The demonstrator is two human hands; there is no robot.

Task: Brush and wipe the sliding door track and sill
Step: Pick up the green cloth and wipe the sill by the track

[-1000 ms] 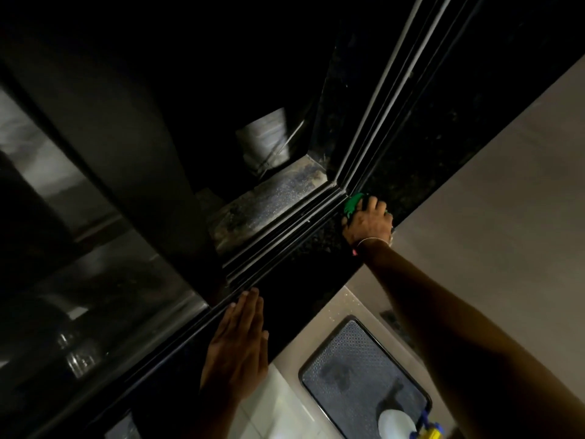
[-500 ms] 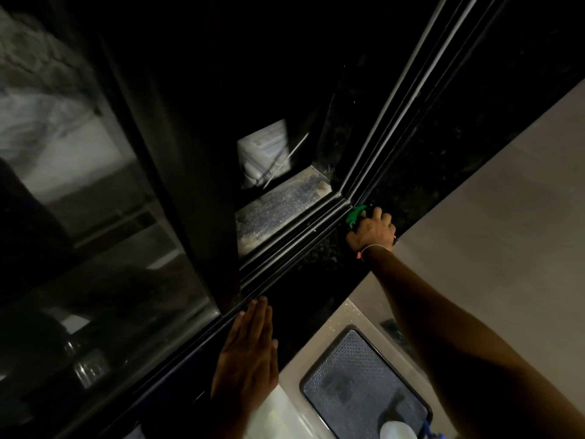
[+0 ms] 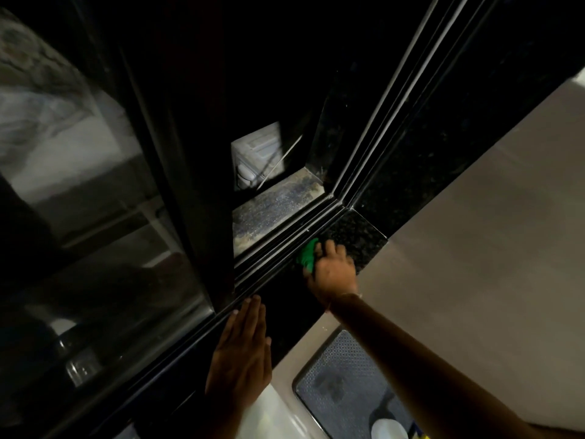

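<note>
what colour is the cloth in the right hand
Bright green cloth, held under the right hand; the head view shows it.

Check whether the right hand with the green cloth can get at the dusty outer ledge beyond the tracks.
Probably yes. The right hand presses the green cloth beside the tracks, and the dusty ledge lies just beyond them, uncovered where the sliding door stands open.
</note>
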